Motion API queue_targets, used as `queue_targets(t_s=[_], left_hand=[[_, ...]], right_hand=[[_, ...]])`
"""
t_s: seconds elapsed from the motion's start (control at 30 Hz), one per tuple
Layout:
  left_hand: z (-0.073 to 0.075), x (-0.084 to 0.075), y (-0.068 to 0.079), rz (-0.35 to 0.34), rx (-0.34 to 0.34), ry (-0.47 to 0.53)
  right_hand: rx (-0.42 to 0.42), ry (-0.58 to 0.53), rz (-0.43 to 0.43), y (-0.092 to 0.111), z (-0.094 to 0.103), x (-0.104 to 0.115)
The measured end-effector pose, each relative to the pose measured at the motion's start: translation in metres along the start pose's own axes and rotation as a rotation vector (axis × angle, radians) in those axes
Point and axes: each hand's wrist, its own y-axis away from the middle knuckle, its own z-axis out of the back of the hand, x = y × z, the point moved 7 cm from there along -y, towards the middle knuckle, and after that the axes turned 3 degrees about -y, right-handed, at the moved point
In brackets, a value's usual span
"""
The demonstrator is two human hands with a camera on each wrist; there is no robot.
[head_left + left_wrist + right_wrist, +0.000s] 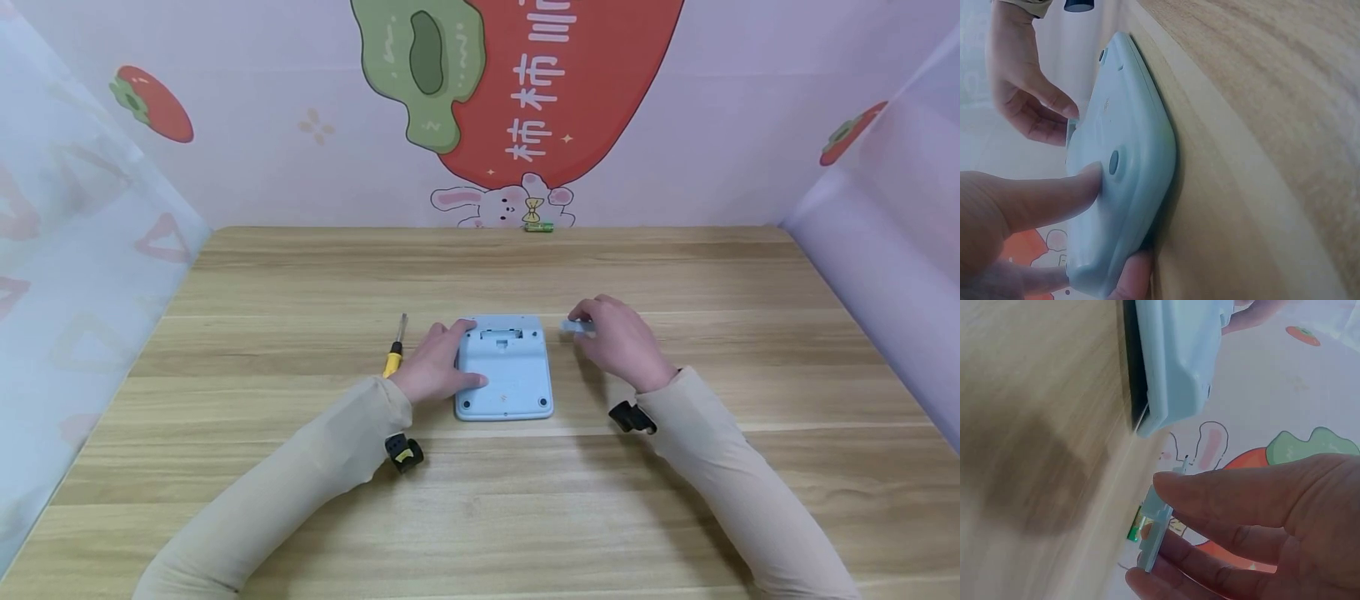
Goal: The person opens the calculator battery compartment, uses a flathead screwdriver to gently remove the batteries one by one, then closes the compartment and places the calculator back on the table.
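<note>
A light blue calculator (504, 379) lies face down on the table, its battery compartment (501, 335) uncovered near the far edge. My left hand (435, 367) grips its left side; in the left wrist view the thumb presses the back beside a dark rubber foot (1114, 162), and a fingertip (1134, 275) reaches under the edge. Just right of the calculator, my right hand (622, 342) pinches a small light blue battery cover (1159, 525) between thumb and fingers, held above the table.
A screwdriver (393, 358) with a yellow and black handle lies left of the left hand. At the table's far edge sits a green battery (538, 227). Printed cloth walls (262, 167) stand behind and at both sides of the wooden table (480, 517).
</note>
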Motion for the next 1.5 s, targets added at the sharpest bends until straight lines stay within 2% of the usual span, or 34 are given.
queue_targets(t_s=[0.77,1.27,1.5], left_hand=[[0.0,0.001,0.0,0.012,0.004,0.015],[0.0,0.001,-0.001,-0.006,0.008,-0.006],[-0.001,0.001,-0.001,0.001,0.02,0.003]], right_hand=[[0.047,-0.054,0.014,-0.007,-0.011,0.042],[0.086,-0.048,0.129,-0.009,-0.02,0.069],[0.092,-0.042,0.14,-0.012,-0.025,0.075]])
